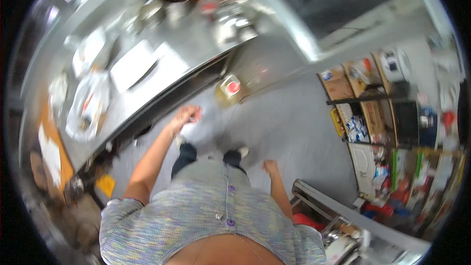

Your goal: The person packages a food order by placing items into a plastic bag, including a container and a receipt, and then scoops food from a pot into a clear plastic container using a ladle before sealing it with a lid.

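Observation:
My left hand (185, 115) is held out over the floor, just off the edge of the steel counter (158, 99). Its fingers are curled around a small pink and white item (197, 115), too blurred to name. Low at my other side, my right hand (271, 167) hangs above the grey floor with its fingers curled in; blur hides whether anything is in it. Beyond my left hand, a jug of yellow liquid with a red cap (229, 90) stands on the floor by the counter's end.
On the counter lie a white tray or box (133, 64) and plastic bags (88, 106), with metal pots (178, 2) farther back. Shelves with boxes (375, 117) stand at the right. A metal-framed rack or cart (360, 221) is at the lower right. An orange board (55, 147) lies at the far left.

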The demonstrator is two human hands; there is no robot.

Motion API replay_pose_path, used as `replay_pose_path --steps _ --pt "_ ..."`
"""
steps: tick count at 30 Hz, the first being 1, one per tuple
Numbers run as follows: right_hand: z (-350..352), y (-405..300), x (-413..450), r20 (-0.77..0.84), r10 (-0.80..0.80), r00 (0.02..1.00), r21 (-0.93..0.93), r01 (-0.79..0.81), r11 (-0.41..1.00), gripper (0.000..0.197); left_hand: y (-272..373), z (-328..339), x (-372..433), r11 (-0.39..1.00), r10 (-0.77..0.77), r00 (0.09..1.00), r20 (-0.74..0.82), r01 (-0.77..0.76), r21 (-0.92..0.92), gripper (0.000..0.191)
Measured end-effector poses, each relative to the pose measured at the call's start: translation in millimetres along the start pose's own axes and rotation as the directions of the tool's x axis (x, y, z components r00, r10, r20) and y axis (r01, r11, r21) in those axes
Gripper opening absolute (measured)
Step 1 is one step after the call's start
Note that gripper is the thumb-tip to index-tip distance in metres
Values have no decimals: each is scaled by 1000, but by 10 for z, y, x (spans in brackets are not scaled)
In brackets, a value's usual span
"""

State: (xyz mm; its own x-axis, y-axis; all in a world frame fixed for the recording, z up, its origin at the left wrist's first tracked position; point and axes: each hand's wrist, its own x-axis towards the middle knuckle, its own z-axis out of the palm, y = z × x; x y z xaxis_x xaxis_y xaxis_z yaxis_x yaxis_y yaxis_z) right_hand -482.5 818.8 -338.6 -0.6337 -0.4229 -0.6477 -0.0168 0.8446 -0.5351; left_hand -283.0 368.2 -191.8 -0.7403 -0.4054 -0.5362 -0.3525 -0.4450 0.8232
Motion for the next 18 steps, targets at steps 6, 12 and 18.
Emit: replay_pose_path --steps 6,12,18 --pt "-685 1752 -594 99 556 825 550 -511 660 22 -246 2350 1066 978 -207 910 360 192 78 29" --pt "-1631 1652 18 86 496 864 743 -387 546 24 162 4089 1513 926 -354 800 484 228 299 36" --pt "-2776 1133 1459 -52 204 978 772 -90 630 27 376 5207 2848 907 -381 811 445 232 352 28"
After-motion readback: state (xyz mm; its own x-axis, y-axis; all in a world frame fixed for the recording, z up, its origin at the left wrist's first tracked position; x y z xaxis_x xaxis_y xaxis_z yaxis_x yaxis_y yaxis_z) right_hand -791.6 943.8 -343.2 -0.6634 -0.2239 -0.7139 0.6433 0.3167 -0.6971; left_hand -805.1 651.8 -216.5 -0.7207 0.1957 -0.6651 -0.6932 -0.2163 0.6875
